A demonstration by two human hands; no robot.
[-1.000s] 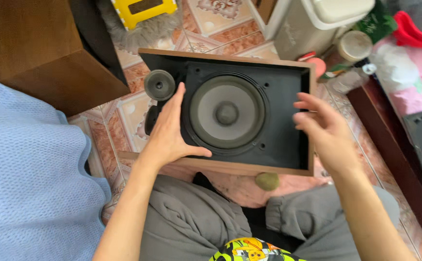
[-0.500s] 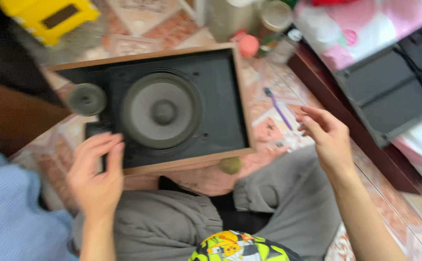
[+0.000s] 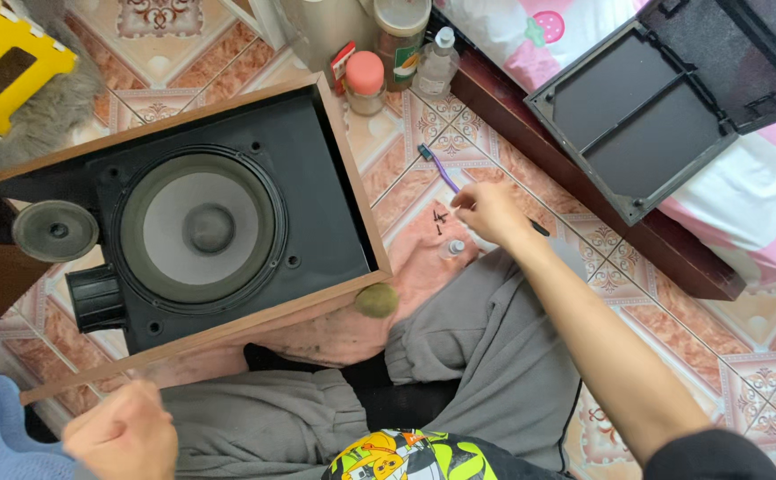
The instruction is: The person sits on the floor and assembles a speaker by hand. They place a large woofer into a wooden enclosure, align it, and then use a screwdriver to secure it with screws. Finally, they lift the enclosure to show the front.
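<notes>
A wood-sided speaker cabinet (image 3: 339, 151) lies face up on the tiled floor against my knees. Its grey woofer cone (image 3: 201, 227) sits in the black front panel. A small round tweeter (image 3: 54, 231) hangs out past the left side, above a black port tube (image 3: 96, 298). My right hand (image 3: 494, 215) reaches over a pink cloth (image 3: 410, 276), fingertips pinched together beside a few small black screws (image 3: 440, 219). A purple toothbrush (image 3: 438, 169) and a tiny clear bottle (image 3: 453, 249) lie close by. My left hand (image 3: 125, 440) is a closed fist near the cabinet's bottom edge.
A black speaker grille frame (image 3: 663, 116) leans on pink bedding at top right, above a dark wooden ledge (image 3: 583, 204). Jars and bottles (image 3: 365, 82) stand behind the cabinet. A yellow stool (image 3: 5, 62) and grey fur (image 3: 50, 120) are at top left. An olive ball (image 3: 376, 300) rests by the cabinet corner.
My left hand came off the speaker front and drew back toward my lap. My right hand moved away from the cabinet's right side, down to the screws on the cloth.
</notes>
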